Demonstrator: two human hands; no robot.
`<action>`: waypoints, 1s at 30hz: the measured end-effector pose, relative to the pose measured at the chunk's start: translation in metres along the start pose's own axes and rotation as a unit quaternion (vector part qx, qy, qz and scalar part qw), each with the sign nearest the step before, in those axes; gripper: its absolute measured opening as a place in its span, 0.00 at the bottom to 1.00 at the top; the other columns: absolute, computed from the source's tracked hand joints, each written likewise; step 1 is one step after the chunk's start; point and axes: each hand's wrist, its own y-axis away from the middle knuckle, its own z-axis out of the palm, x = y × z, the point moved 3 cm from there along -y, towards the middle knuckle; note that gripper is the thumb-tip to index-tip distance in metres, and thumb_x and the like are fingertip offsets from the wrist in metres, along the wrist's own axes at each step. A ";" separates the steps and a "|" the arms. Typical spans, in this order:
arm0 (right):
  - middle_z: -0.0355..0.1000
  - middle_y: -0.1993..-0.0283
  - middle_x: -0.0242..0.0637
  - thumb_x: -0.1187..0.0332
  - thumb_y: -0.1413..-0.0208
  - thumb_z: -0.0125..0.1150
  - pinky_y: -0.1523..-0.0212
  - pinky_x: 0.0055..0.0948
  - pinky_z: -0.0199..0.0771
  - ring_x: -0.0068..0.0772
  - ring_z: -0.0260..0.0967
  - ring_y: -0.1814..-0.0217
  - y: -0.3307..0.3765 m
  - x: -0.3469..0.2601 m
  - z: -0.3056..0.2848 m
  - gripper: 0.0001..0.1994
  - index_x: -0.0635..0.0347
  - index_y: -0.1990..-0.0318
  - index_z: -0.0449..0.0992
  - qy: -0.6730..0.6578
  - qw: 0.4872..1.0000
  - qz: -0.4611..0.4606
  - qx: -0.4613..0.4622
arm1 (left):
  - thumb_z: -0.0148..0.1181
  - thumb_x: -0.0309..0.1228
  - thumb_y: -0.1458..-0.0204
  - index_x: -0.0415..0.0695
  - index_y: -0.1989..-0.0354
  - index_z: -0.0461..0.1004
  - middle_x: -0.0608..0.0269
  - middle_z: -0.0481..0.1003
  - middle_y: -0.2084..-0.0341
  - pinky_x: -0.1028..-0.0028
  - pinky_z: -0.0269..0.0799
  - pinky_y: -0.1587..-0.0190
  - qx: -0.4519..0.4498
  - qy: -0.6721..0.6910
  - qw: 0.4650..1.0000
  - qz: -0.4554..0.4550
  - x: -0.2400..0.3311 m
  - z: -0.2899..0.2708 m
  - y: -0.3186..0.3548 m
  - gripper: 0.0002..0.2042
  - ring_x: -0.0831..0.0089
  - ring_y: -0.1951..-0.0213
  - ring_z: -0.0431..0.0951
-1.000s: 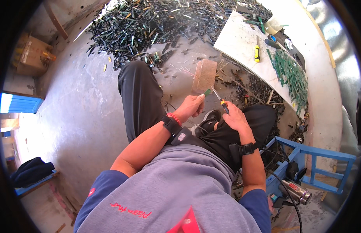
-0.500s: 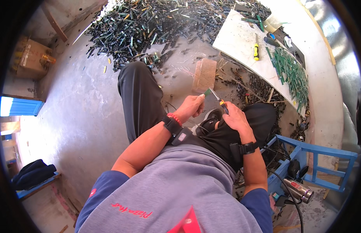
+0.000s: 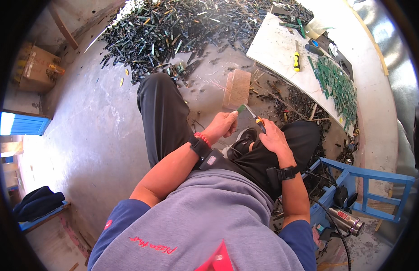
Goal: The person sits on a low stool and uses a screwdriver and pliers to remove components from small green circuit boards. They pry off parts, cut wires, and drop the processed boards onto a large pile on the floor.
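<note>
My left hand is closed, pinching a small green circuit-board piece between thumb and fingers. From the right, my right hand grips a hand tool with an orange-yellow and black handle. Its slim metal end reaches to the edge of the green piece; whether it touches is too small to tell, and so is the exact kind of tool. Both hands are over my lap, above my shoe. A reddish-brown brick lies on the floor just beyond them.
A large heap of dark strips covers the floor ahead. To the right, a pale board bears a yellow-and-black screwdriver and a pile of green strips. A blue stool and a steel flask are near my right arm.
Almost nothing differs. The view has shifted very slightly; both hands keep their grip on the green piece and the tool.
</note>
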 end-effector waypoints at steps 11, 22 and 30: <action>0.70 0.57 0.49 0.67 0.52 0.54 0.52 0.46 0.67 0.54 0.68 0.51 -0.001 0.001 0.003 0.16 0.62 0.56 0.65 0.042 0.999 -0.012 0.014 | 0.44 0.46 0.38 0.42 0.82 0.67 0.66 0.66 0.87 0.79 0.57 0.84 -0.002 0.000 1.000 0.000 -0.001 -0.002 0.001 0.23 0.79 0.87 0.63; 0.72 0.59 0.52 0.68 0.52 0.54 0.53 0.48 0.67 0.56 0.68 0.53 -0.008 0.004 0.000 0.16 0.64 0.56 0.66 -0.040 0.998 0.040 0.023 | 0.43 0.45 0.38 0.42 0.82 0.66 0.65 0.65 0.87 0.79 0.56 0.84 0.008 0.008 1.000 -0.014 -0.004 -0.004 0.000 0.24 0.79 0.87 0.61; 0.72 0.69 0.39 0.68 0.51 0.55 0.69 0.27 0.70 0.31 0.71 0.68 -0.011 0.015 0.016 0.11 0.63 0.61 0.69 -0.561 0.818 0.088 -0.088 | 0.43 0.45 0.38 0.42 0.81 0.66 0.65 0.66 0.87 0.78 0.56 0.83 -0.012 0.022 1.000 -0.008 0.006 0.001 0.003 0.23 0.78 0.86 0.63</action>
